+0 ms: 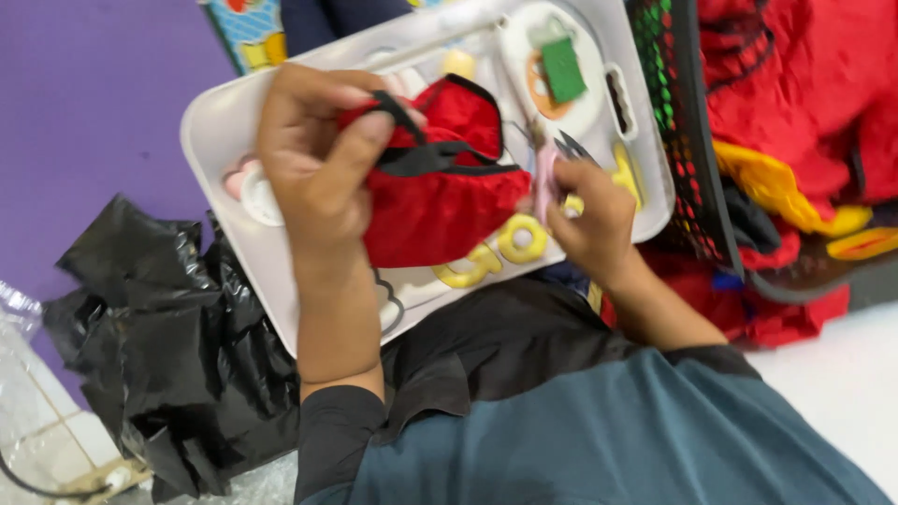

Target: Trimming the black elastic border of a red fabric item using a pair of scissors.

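While the teal sleeve fills the bottom of the frame, the left hand (pixel 313 159) pinches a red pouch (pixel 435 182) with black trim at centre, and the right hand (pixel 591 220) closes on small snips (pixel 552 164) just right of it — blades touching the cloth. Behind both lies a white tray (pixel 220 122); a black bag (pixel 168 346) sits lower left, red cloth (pixel 804 84) upper right.

The person wears a teal top (pixel 599 440) with black sleeves (pixel 327 425) and bare forearms.
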